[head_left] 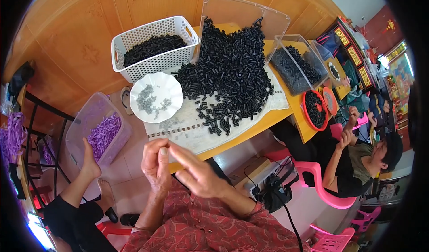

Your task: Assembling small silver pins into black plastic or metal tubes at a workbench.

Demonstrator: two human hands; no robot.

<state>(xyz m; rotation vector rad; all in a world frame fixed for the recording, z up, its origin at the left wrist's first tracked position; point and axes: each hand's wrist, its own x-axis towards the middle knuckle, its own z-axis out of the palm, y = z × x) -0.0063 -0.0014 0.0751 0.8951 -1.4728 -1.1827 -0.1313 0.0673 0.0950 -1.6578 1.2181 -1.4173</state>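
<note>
My left hand [156,166] is raised in front of my chest, over the near table edge. Its fingers are curled and pressed to the thumb; whatever they hold is hidden. Against its fingertips comes the index finger of my right hand [203,177], which is smeared by motion. Beyond them, a big heap of short black tube-like pieces [232,73] spills from a tipped clear bin [246,6] onto a white cloth [263,111]. Left of the heap, a white scalloped plate [172,88] bears small clear pieces [146,101].
A white perforated basket [156,64] of black pieces stands behind the plate. At right are a clear box [286,75] and a red bowl [325,101] of black pieces. A person [362,162] sits there near a pink chair [319,180]. A tub [118,140] with purple strips stands at left, beside someone's bare foot.
</note>
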